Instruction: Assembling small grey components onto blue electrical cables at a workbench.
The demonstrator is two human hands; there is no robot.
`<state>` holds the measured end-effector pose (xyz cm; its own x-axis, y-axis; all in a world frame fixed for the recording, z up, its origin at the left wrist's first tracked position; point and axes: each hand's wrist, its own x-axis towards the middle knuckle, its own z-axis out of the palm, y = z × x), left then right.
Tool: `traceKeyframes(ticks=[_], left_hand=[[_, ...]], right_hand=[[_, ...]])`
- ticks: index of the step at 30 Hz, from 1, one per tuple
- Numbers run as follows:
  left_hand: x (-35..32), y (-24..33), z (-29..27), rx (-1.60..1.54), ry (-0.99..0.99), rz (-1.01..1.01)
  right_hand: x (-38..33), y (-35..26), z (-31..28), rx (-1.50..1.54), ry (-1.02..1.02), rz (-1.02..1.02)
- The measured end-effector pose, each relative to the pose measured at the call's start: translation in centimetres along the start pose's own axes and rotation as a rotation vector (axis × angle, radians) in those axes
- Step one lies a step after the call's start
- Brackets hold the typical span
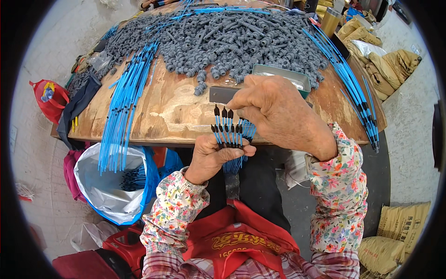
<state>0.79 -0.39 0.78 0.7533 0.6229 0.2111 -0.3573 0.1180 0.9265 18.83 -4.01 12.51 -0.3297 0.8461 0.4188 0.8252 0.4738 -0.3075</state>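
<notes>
My left hand [216, 157] is closed around a bundle of thin blue rods with black tips [227, 131], held upright at the table's front edge. The tips stand in uneven rows, and the lower ends of the rods hang below my fingers. Just above and to the right, my right hand [281, 114] is closed, its thumb and fingers pinched together beside the taller black tips. Whatever lies between those fingertips is hidden. Behind them is a dark flat plate [220, 95], partly covered by my right hand.
Grey ribbed plastic fittings [241, 42] are heaped across the wooden table [181, 109]. Blue rods lie in bunches at the left [125, 102] and right [346, 76]. A green tin [283, 70] stands behind my right hand. An open white-lined bag [109, 195] holds more rods at lower left.
</notes>
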Motion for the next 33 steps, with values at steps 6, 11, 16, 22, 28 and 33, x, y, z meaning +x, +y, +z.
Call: traceKeyframes(ticks=[6,11,16,22,28,33], left_hand=[[-0.1,-0.1,-0.2,0.020,-0.004,0.008],[0.1,0.0,0.0,0.003,-0.005,0.014],[0.1,-0.3,-0.2,0.014,0.001,0.033],[0.1,-0.2,-0.2,0.019,-0.002,0.020],[0.1,-0.1,-0.2,0.053,-0.009,0.029],[-0.1,0.0,-0.1,0.036,0.005,-0.001]], right_hand=[[0.5,-0.1,0.4,0.067,-0.018,0.040],[1.0,0.1,1.2,0.251,0.053,0.087],[1.3,0.1,1.8,0.226,0.109,0.097],[1.7,-0.2,1.9,0.095,0.146,0.045],[2.0,-0.2,1.8,0.017,0.125,0.031],[2.3,0.2,2.3,0.288,0.138,0.086]])
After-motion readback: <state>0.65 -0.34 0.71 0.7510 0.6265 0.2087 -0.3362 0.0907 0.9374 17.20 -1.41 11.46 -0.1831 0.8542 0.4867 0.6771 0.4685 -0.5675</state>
